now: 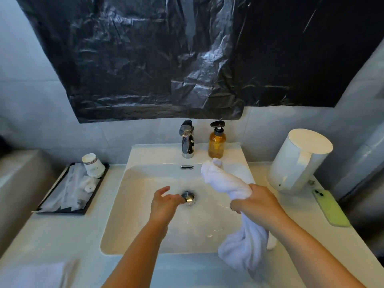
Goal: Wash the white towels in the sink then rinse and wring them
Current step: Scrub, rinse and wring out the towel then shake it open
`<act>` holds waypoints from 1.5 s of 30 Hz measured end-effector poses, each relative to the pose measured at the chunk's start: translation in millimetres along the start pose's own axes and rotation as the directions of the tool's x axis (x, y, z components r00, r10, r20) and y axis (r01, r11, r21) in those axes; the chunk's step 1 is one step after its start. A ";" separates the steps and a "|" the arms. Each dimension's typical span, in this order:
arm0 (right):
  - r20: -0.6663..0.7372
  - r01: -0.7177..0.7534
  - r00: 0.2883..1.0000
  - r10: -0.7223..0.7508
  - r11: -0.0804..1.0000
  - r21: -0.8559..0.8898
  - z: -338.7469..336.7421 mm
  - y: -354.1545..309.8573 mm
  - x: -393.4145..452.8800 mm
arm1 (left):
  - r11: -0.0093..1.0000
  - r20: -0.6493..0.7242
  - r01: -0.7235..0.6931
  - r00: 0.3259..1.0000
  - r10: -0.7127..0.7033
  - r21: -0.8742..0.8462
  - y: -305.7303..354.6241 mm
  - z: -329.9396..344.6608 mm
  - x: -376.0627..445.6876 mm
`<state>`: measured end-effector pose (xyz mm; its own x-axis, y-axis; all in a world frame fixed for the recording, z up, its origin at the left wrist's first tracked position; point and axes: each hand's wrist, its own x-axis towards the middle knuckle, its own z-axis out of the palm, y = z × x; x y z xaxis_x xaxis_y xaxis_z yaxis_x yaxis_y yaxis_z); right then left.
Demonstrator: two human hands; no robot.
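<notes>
towel point(245, 242) middle hidden by right hand point(256, 201), cup point(93, 167) print unreadable

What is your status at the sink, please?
Left hand open at the drain plug. Right hand holds the twisted towel. Nothing in the way.

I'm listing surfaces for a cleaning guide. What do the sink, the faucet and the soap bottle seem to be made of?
Sink: likely glazed white ceramic, smooth and glossy with soft reflections. Faucet: polished chrome-look metal, mirror-like highlights. Soap bottle: translucent amber glass or plastic, which one cannot be told, with a black pump that looks like plastic.
</notes>
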<state>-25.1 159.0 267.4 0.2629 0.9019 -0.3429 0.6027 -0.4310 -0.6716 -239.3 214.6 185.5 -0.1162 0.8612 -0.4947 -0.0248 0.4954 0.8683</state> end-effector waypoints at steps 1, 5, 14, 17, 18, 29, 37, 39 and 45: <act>-0.002 0.007 1.000 -0.007 0.999 0.040 0.3 -3.9 -1.7 | 1.000 0.070 0.022 0.997 -0.020 -0.021 -1.4 -3.8 -8.9; 0.032 0.024 0.999 -0.032 0.970 0.242 6.1 -13.2 -9.6 | 0.998 0.169 -0.056 0.984 0.054 0.006 -5.1 -16.6 -40.3; 0.228 0.170 0.891 -0.393 0.753 0.636 15.3 -54.4 -43.8 | 0.953 0.384 -0.176 0.885 0.263 -0.248 34.1 -3.0 -94.7; 0.105 0.290 0.907 -0.408 0.786 0.546 20.2 -66.7 -50.2 | 0.927 0.371 -0.167 0.881 0.293 -0.335 46.1 -2.9 -100.3; 0.082 0.307 0.909 -0.408 0.791 0.529 21.0 -69.5 -50.5 | 0.917 0.362 -0.150 0.886 0.291 -0.369 48.0 -3.7 -102.1; -0.382 0.520 0.841 -0.382 0.765 0.380 30.1 -113.0 -77.5 | 0.789 0.291 -0.480 0.748 0.597 -0.384 93.4 -56.3 -112.8; -0.207 0.478 0.876 -0.436 0.722 0.500 -6.5 -185.2 -109.6 | 0.757 0.379 -0.493 0.662 0.646 -0.430 151.2 -100.9 -119.6; -0.213 0.507 0.861 -0.463 0.743 0.436 -19.0 -200.9 -114.7 | 0.730 0.356 -0.554 0.640 0.681 -0.401 169.3 -111.2 -128.7; -0.032 0.405 0.872 -0.488 0.684 0.606 -47.7 -234.8 -122.4 | 0.691 0.307 -0.641 0.620 0.722 -0.333 210.5 -123.1 -148.1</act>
<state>-162.9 151.2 498.4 -0.0412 0.9979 0.0496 0.0621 0.0521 -0.9967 -349.6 177.5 446.0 0.2147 0.9263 0.3095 -0.2734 -0.2473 0.9296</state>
